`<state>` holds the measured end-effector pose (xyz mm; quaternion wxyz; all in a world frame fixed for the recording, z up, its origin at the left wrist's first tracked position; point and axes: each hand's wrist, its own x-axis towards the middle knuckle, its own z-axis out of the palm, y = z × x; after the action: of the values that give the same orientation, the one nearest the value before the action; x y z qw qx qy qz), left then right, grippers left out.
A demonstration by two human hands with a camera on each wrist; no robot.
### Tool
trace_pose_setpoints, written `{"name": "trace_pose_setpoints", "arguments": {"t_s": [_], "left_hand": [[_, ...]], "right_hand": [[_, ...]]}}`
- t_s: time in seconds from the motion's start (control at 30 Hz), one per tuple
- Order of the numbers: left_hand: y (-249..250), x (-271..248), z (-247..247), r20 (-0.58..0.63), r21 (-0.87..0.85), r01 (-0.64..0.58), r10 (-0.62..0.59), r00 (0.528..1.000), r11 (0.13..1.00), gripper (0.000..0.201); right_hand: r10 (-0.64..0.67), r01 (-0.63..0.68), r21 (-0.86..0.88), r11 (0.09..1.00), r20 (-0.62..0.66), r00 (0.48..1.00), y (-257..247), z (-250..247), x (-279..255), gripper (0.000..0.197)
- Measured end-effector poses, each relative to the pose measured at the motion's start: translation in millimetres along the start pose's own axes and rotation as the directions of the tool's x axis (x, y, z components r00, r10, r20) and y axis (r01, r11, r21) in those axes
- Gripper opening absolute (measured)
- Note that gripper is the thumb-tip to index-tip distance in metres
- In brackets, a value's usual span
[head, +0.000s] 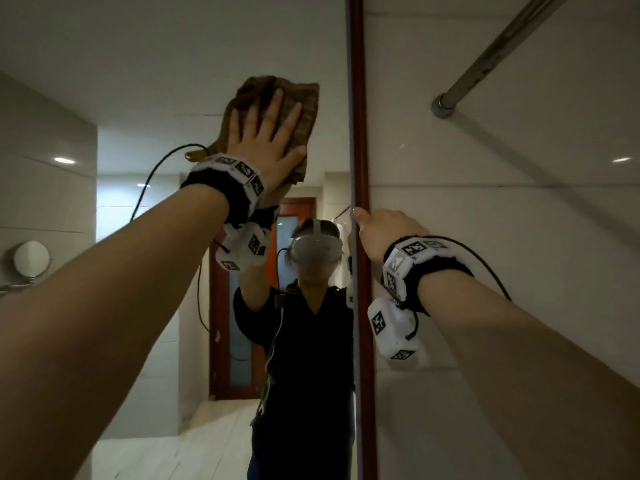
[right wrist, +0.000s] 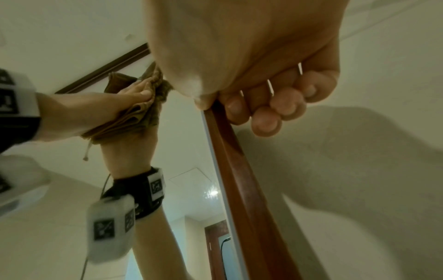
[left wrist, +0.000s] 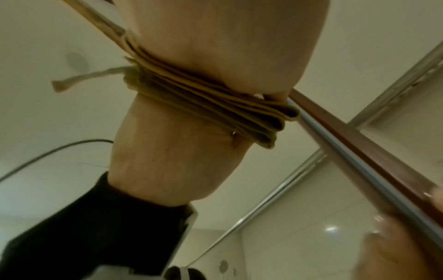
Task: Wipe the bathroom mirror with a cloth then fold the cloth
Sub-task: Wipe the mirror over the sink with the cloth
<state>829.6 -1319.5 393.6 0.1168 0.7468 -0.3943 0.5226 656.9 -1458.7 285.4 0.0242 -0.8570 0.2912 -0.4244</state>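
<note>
Two hands are touching the mirror (head: 166,81): the left hand (head: 268,140), fingers spread, is pressing the brown cloth (head: 304,105) flat at upper centre; the right hand (head: 384,233) is curling its fingers around the wooden frame (head: 358,133).

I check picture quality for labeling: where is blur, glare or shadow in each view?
Head view: dim, the cloth still readable. Left wrist view: right hand smeared at the lower corner. Right wrist view: a broad soft shadow on the wall, wrist device blurred.
</note>
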Motion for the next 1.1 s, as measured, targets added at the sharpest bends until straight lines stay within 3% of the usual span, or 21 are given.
{"name": "trace_pose_setpoints", "arguments": {"t_s": [0.07,0.13,0.23,0.37,0.43,0.53,0.6,0.63,0.87,0.93,1.0,1.07,1.1], "left_hand": [[7,-23,10,-0.017,0.033,-0.052,0.053,0.998,0.998,0.069],[16,-57,22,-0.023,0.103,-0.179,0.182,0.983,0.979,0.071],[28,-111,44,0.051,0.203,-0.423,0.422,0.905,0.883,0.071],[19,-118,47,0.101,0.208,-0.517,0.507,0.856,0.830,0.068],[8,-99,39,0.068,0.200,-0.449,0.444,0.893,0.871,0.070],[-30,-67,23,-0.043,0.114,-0.094,0.099,0.994,0.989,0.070],[-62,-58,16,-0.067,-0.072,0.194,-0.199,0.978,0.978,0.071],[-74,-57,15,-0.068,-0.131,0.270,-0.281,0.957,0.954,0.073],[-52,-51,16,-0.084,-0.173,0.372,-0.390,0.917,0.912,0.072],[-25,-51,15,-0.087,-0.119,0.269,-0.280,0.956,0.956,0.072],[17,-57,21,-0.082,-0.041,0.051,-0.054,0.995,0.998,0.070],[63,-72,36,-0.054,0.006,-0.148,0.148,0.987,0.989,0.070],[79,-79,43,-0.045,0.020,-0.189,0.190,0.981,0.982,0.070]], "right_hand": [[0.011,-0.012,0.008,1.000,0.031,0.999,-1,0,2,0.058],[0.023,-0.023,0.004,1.000,0.053,0.998,0,0,3,0.060],[0.013,-0.014,0.014,1.000,0.060,0.998,-1,-1,2,0.062],[0.022,-0.020,-0.023,1.000,0.051,0.998,-5,-5,-3,0.061],[0.004,-0.002,-0.024,1.000,0.057,0.998,-5,-6,-3,0.058],[-0.002,0.002,0.000,1.000,0.067,0.998,-3,-3,-2,0.058],[0.001,-0.001,-0.003,1.000,0.054,0.999,-3,-2,-1,0.056],[0.001,-0.001,-0.008,1.000,0.050,0.999,-3,-1,0,0.055],[0.025,-0.025,-0.017,1.000,0.048,0.999,-5,-2,0,0.061],[0.032,-0.031,-0.027,0.999,0.040,0.999,-6,-2,0,0.061],[0.037,-0.036,-0.034,0.999,0.047,0.998,-6,-3,-1,0.062],[0.041,-0.039,-0.035,0.999,0.049,0.998,-5,-4,-2,0.061],[0.046,-0.044,-0.031,0.999,0.046,0.998,-5,-4,-3,0.060]]}}
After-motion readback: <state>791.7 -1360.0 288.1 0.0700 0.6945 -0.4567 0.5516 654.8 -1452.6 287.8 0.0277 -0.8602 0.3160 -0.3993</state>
